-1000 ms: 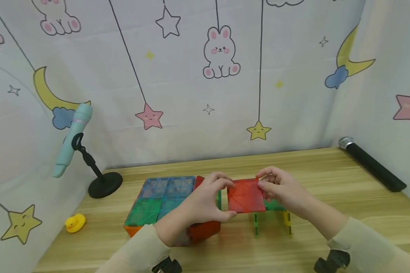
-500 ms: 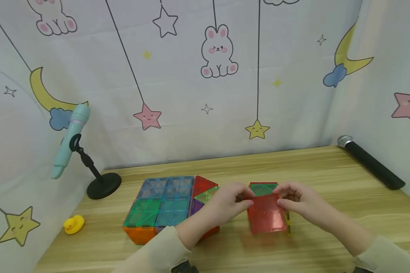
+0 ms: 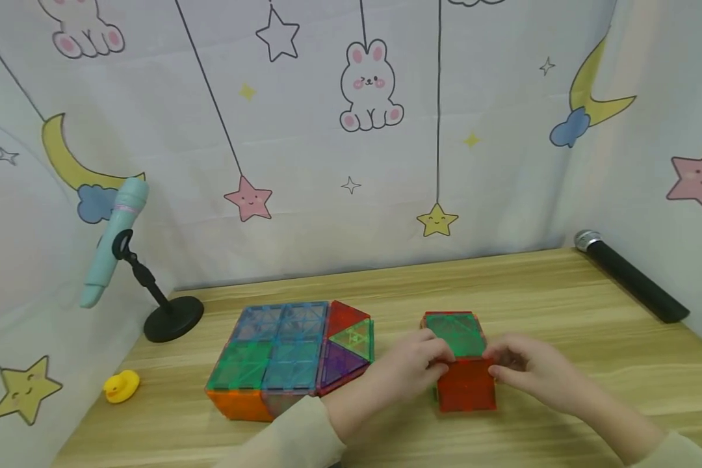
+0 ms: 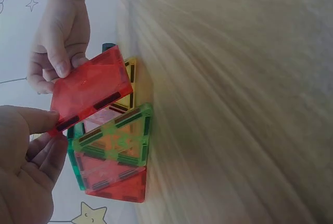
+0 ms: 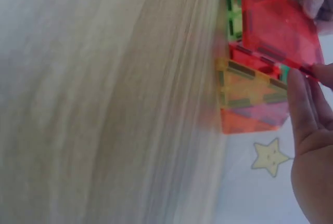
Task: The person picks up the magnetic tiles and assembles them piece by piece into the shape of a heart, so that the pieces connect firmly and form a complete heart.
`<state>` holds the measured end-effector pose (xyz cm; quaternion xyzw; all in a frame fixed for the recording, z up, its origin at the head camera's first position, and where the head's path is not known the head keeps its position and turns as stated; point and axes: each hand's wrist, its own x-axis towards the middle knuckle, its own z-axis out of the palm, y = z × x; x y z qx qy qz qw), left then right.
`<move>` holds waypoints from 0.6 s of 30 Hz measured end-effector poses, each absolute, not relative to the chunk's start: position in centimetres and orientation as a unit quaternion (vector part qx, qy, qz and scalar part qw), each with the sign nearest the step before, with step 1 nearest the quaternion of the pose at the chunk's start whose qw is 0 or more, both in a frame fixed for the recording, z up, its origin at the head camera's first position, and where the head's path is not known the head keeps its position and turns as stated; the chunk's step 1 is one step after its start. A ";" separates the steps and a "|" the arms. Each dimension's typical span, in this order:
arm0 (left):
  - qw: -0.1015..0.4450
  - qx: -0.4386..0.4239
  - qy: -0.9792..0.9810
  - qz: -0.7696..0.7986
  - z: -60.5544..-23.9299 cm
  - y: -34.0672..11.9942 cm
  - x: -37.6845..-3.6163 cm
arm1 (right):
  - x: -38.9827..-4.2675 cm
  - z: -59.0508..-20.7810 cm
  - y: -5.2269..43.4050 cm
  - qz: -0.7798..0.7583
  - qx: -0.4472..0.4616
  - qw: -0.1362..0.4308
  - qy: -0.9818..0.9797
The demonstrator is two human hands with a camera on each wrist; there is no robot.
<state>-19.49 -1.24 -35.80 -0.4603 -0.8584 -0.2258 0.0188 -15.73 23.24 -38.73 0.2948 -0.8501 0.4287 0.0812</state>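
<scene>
My left hand (image 3: 412, 367) and right hand (image 3: 523, 367) each pinch a side edge of the red square tile (image 3: 465, 385), held upright against the near face of the small tile cube (image 3: 453, 331). The cube, green on top, stands on the wooden table (image 3: 561, 325). Left of the cube lies the flat tile block (image 3: 281, 351). Further left: yellow duck (image 3: 119, 385), teal microphone on stand (image 3: 114, 244). Far right of the cube: black microphone (image 3: 628, 276).
</scene>
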 end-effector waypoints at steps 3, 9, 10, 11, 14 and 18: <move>0.055 -0.477 -0.852 -0.209 -36.4 -1.3 -19.5 | -16.0 -39.2 23.3 0.401 0.319 0.111 -0.852; 0.096 -0.469 -0.857 -0.188 -37.0 -1.8 -19.6 | -16.5 -39.9 23.5 0.358 0.333 0.169 -0.856; 0.097 -0.465 -0.861 -0.183 -36.9 -2.0 -19.6 | -16.5 -39.9 23.6 0.355 0.325 0.169 -0.860; 0.099 -0.461 -0.864 -0.175 -36.8 -2.1 -19.6 | -16.5 -39.8 23.6 0.350 0.317 0.166 -0.866; 0.107 -0.457 -0.870 -0.149 -35.9 -2.6 -19.4 | -16.4 -39.6 23.5 0.340 0.299 0.149 -0.879; 0.114 -0.432 -0.888 -0.111 -34.0 -5.0 -19.4 | -16.4 -39.3 23.3 0.338 0.275 0.124 -0.892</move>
